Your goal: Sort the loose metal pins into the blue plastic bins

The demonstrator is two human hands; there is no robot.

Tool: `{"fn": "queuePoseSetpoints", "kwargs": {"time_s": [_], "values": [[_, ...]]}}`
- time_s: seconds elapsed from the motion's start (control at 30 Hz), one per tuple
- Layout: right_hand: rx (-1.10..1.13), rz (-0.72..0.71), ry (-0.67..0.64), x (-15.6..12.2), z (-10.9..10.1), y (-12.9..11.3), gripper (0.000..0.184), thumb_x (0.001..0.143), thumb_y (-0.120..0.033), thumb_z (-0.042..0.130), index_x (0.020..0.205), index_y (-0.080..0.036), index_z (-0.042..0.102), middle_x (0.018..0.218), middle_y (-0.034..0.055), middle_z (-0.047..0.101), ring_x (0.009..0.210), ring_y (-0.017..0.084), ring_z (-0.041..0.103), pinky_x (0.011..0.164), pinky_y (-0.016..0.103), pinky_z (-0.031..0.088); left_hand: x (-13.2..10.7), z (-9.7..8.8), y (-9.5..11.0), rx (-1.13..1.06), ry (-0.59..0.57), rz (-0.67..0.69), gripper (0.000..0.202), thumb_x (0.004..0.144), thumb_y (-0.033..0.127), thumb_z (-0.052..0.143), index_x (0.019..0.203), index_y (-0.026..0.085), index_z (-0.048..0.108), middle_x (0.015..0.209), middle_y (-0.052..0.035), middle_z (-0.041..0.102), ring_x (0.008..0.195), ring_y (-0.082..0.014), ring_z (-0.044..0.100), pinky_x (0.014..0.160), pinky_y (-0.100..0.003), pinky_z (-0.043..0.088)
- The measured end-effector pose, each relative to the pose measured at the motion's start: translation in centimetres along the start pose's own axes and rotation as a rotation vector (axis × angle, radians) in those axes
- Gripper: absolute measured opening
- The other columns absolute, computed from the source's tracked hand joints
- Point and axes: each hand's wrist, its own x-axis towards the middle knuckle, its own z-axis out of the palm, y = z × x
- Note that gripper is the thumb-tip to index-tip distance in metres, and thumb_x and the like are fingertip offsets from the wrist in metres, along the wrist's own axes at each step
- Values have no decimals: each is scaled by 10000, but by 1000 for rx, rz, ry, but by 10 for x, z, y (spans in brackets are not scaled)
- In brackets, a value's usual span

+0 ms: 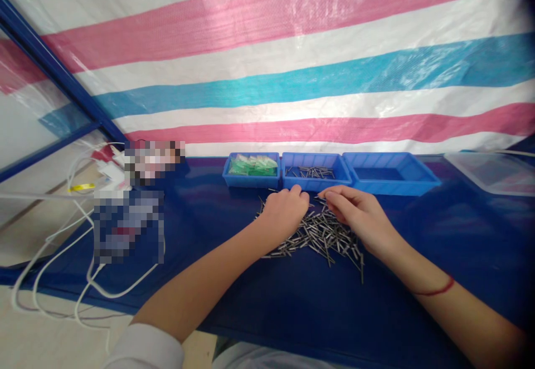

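Note:
A loose pile of thin metal pins point(328, 235) lies on the dark blue table, spread below and between my hands. My left hand point(286, 210) is closed over the pile's left side, its fingers curled under so that what they hold is hidden. Facing it, my right hand point(359, 213) pinches thumb and forefinger together above the pile's right side. A slim tip, seemingly one of the pins, pokes out from that pinch. Just behind the hands, a blue bin point(315, 183) contains more metal pins.
Left of that bin, another blue bin point(251, 181) holds green and clear small packets; to its right stands a wider blue bin point(390, 186). A translucent lid or tray point(493, 174) lies far right. White cables point(90, 246) trail over the table's left end. A striped sheet point(292, 73) hangs behind.

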Motion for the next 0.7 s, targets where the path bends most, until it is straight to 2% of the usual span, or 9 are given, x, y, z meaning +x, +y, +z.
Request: {"fn": "queuePoseSetpoints", "kwargs": {"time_s": [0.07,0.13,0.2,0.3,0.4,0.5,0.57,0.7], "values": [[-171,-129,1,-1,0,1,244,836,-388,544,859,-187,680,754,27,637,621,149,547,564,273,412,-5,-2,-2,1,34,-11,222,941,159,380,1029,122,581,962,-111,632,832,-251,672,668,-352,532],[-317,-242,-15,-4,2,1,244,854,-369,532,939,-191,674,876,53,674,672,165,579,622,293,443,-10,-4,-5,-56,69,1,220,957,228,381,1003,139,577,927,-89,649,799,-237,673,675,-343,524],[-406,-320,-63,-7,4,-1,240,881,-351,503,967,-197,666,901,63,674,672,167,582,627,300,448,-15,-6,-10,-179,113,31,215,954,263,397,965,160,586,922,-66,662,815,-211,666,709,-313,511],[-438,-400,-153,-11,6,-4,238,912,-322,461,898,-204,668,881,70,666,745,185,600,677,309,459,-23,-6,-14,-399,205,74,173,926,245,445,913,177,604,910,-33,677,826,-162,643,755,-258,481],[-399,-394,-204,-13,7,-6,237,920,-332,461,904,-207,661,892,73,663,807,200,606,731,325,467,-29,-5,-15,-613,287,70,132,893,228,498,894,183,623,905,-13,687,788,-127,620,752,-223,464],[-324,-350,-205,-15,7,-7,238,911,-377,481,907,-217,657,906,72,666,819,208,607,740,335,472,-33,-3,-13,-809,336,-43,155,865,281,558,948,177,637,898,-14,695,712,-113,606,714,-218,470],[-284,-324,-194,-16,9,-7,243,903,-399,494,911,-219,657,892,66,668,809,209,605,735,334,470,-34,-3,-12,-888,336,-90,188,860,322,571,939,172,653,879,-15,697,690,-113,599,701,-222,472],[-196,-239,-185,-18,11,-10,247,893,-411,516,931,-215,661,894,51,669,818,196,599,734,309,465,-36,-3,-13,-948,342,-87,189,880,313,548,884,171,673,879,-17,693,734,-116,598,717,-222,469]]}}
